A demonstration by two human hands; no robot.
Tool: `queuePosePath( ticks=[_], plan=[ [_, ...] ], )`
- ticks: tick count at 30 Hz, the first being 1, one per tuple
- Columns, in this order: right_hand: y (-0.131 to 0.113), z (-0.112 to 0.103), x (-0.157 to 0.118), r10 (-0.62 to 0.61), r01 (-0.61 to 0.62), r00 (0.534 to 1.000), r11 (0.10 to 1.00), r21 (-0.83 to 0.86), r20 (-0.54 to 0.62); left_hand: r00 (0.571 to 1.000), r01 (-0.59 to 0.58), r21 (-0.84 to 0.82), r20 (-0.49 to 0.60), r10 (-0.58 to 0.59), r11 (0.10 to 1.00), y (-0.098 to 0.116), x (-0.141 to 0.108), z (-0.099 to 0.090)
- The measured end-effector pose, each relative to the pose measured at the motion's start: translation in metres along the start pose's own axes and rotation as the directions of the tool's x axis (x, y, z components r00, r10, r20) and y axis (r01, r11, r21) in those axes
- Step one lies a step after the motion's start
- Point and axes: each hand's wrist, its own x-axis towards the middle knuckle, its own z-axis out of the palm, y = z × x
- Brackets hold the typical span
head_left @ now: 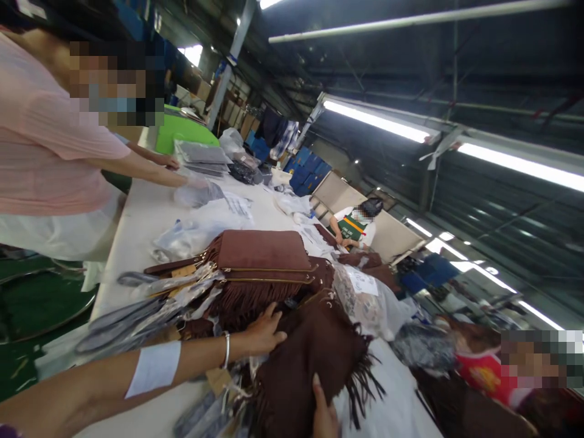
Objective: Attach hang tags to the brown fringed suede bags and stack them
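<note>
A dark brown fringed bag (314,347) lies in front of me, its fringe spread to the right. My left hand (262,331) rests at the bag's upper left edge with its fingers apart. At the bottom, my right hand (325,413) is partly cut off by the frame; its thumb or a finger lies on the bag, and the other fingers are hidden. Just beyond, stacked brown bags (264,249) with gold zips and fringe sit on the white table (137,225). Plastic-wrapped grey straps with tags (150,304) lie left of them.
A person in pink (55,140) handles clear plastic at the left table edge. Farther back works a person in a green apron (353,226). Beside the bags is a plastic sack with a white label (365,283). Someone in red (486,374) is at the right.
</note>
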Motion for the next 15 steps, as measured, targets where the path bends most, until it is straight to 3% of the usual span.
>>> queuePosePath(
  ticks=[2,5,8,10,13,15],
  plan=[
    [0.013,0.008,0.021,0.084,-0.084,0.996,0.996,0.021,-0.015,0.999,0.033,0.063,-0.001,-0.033,0.997,-0.019,-0.004,-0.004],
    [0.021,0.011,0.028,0.098,-0.094,0.995,0.988,0.125,-0.024,0.997,-0.055,0.19,-0.047,0.065,0.98,-0.026,-0.018,-0.008],
    [0.01,0.015,0.02,0.058,-0.045,0.998,0.962,0.27,-0.039,0.97,-0.214,0.341,-0.039,0.242,0.915,-0.01,-0.027,-0.004],
    [-0.004,0.023,0.014,0.094,-0.078,0.995,0.939,0.336,-0.031,0.943,-0.31,0.414,0.018,0.333,0.856,0.005,-0.028,0.005],
    [-0.02,0.034,0.009,0.128,-0.133,0.991,0.902,0.41,0.04,0.925,-0.352,0.474,0.048,0.376,0.807,0.026,-0.027,0.013],
    [-0.024,0.032,0.011,0.046,-0.055,0.998,0.935,0.351,0.036,0.932,-0.338,0.481,0.048,0.36,0.809,0.038,-0.026,0.008]
  ],
)
